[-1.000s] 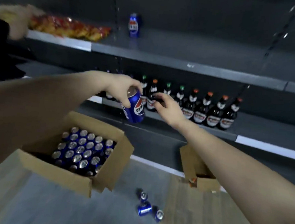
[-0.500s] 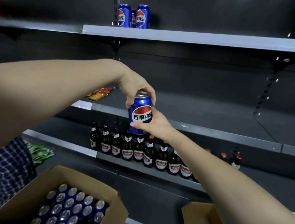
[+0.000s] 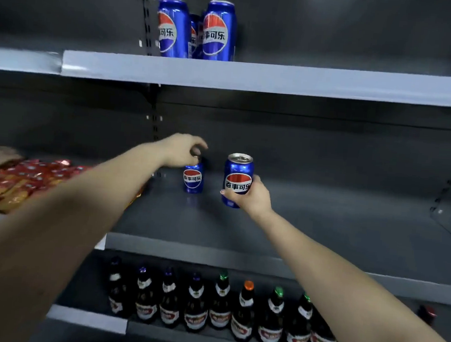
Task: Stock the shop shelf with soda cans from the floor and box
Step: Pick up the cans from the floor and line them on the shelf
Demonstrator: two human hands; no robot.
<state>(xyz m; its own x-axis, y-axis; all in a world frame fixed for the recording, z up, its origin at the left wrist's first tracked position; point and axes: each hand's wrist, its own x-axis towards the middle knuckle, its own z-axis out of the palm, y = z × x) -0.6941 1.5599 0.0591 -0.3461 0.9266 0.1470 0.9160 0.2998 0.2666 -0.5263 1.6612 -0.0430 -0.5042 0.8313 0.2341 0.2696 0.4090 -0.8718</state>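
The middle shelf (image 3: 323, 219) spans the view, its deck mostly grey metal. Snack packets (image 3: 15, 184) lie at nine o'clock, a row of bottles (image 3: 221, 313) stands below at six, and tall cans (image 3: 219, 32) stand on the shelf above at twelve. The left hand (image 3: 183, 150) reaches deep, fingers curled down over the top rim of a standing can (image 3: 193, 179), which is upright on the deck. At its three o'clock, just beside it, the right hand (image 3: 253, 198) wraps the lower body of a second can (image 3: 238, 177). I cannot tell whether its base touches the deck. These cans look sealed, so they are likely heavy for their size, stiff, smooth-sided and easy to dent if dropped. A grip round the mid-body seems safest, while a rim pinch suits only short nudges.
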